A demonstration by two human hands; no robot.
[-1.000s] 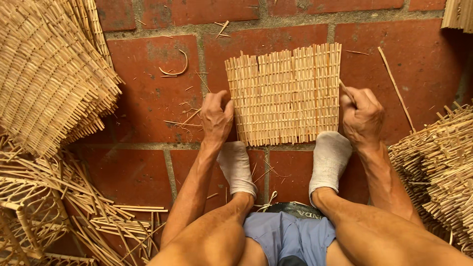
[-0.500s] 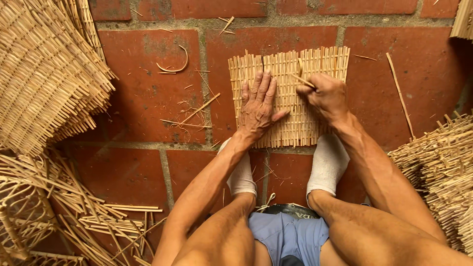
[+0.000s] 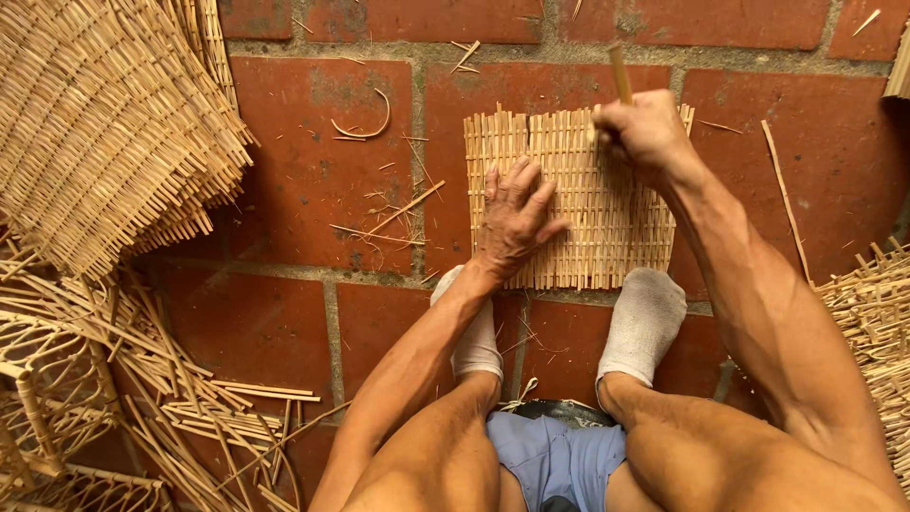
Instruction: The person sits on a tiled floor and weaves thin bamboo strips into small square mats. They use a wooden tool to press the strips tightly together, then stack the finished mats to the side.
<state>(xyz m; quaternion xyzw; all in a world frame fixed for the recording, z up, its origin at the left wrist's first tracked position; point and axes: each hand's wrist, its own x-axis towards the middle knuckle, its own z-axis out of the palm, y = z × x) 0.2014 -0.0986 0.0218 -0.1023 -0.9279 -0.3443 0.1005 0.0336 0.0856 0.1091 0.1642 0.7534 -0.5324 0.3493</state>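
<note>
A small woven bamboo mat [image 3: 607,204] lies flat on the red brick floor [image 3: 313,180] in front of my feet in white socks. My left hand [image 3: 515,220] presses flat on the mat's left half, fingers spread. My right hand [image 3: 643,133] is closed around a thin bamboo stick [image 3: 619,71] at the mat's far right edge; the stick points away from me. The toes of both socks touch the mat's near edge.
A stack of larger woven mats [image 3: 104,123] lies at the upper left. Bamboo frame pieces and loose strips [image 3: 123,379] pile up at the lower left. More woven work [image 3: 872,322] sits at the right edge. Loose slivers [image 3: 398,213] litter the bricks.
Both hands left the mat's side edges. My left hand moved onto the mat and lies flat. My right hand took up a stick and moved to the far right edge.
</note>
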